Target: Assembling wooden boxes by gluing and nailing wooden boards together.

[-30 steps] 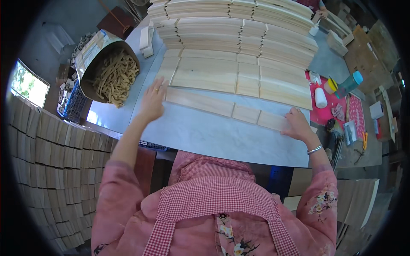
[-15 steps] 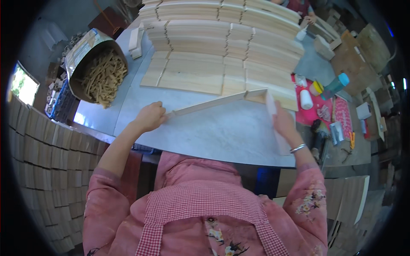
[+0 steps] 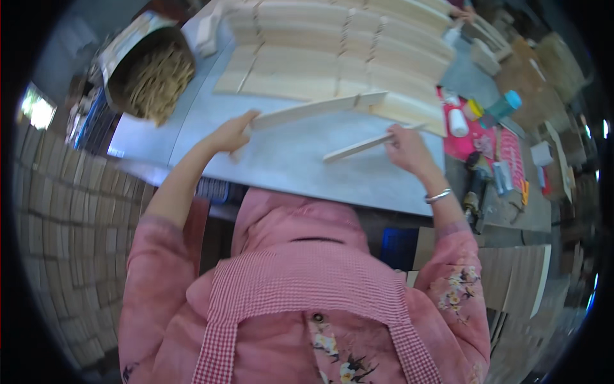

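Everything's kinda smeared, so bear with me. Two hands over the counter [image 3: 288, 163], one strip [image 3: 307, 112] of jointed wood up between them. Left hand [image 3: 231, 134] has its fingers pinching the strip's left end, though the fingertips are a blur. Right hand [image 3: 409, 150] has its fingers closed round one thin wood piece [image 3: 355, 149] slanting down-left over the counter; can't tell if that joins the strip, since the hand hides part of it. Behind them are the panels [image 3: 291, 70], top cut off by the edge, way too blurry to count. One box [image 3: 133, 38] of tan bits [image 3: 161, 83] sits left, bits uncountable. On the right I get one teal bottle [image 3: 505, 105], one white bottle [image 3: 457, 123] and one yellow-topped jar [image 3: 473, 110]. A co-worker's hand [image 3: 467, 13] shows top right, mostly cropped.
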Demonstrator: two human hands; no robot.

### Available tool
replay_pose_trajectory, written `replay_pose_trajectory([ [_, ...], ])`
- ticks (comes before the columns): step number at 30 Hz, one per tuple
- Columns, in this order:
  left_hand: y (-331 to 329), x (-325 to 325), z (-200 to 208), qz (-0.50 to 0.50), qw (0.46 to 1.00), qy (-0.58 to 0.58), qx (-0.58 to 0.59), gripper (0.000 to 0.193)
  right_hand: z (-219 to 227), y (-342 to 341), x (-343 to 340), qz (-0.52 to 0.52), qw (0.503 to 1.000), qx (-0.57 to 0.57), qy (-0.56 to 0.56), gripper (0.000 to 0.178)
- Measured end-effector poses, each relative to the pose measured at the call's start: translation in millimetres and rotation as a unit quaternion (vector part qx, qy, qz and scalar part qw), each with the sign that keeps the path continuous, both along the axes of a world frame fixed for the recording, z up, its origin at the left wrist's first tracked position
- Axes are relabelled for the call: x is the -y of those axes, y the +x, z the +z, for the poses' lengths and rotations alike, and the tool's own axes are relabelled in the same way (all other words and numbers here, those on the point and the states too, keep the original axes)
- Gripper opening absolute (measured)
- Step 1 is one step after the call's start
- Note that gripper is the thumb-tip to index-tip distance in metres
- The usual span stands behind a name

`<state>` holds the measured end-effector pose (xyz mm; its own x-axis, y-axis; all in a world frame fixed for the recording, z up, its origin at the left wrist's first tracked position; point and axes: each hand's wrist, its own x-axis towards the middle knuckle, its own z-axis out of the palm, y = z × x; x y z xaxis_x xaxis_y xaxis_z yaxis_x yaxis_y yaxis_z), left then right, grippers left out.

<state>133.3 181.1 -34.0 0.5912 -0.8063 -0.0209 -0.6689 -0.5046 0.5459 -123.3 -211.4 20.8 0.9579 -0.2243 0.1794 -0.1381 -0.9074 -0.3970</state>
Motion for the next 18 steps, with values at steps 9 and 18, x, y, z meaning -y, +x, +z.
replay_pose_trajectory([
  [9,-18,30,-5,0.061,0.994,-0.089,-0.012,0.035,-11,-23,-45,0.160,0.979,0.031,-0.125,0.009],
  [18,-25,30,-8,0.093,0.987,-0.122,-0.041,0.044,-22,-2,-111,0.195,0.978,0.053,0.050,0.010],
])
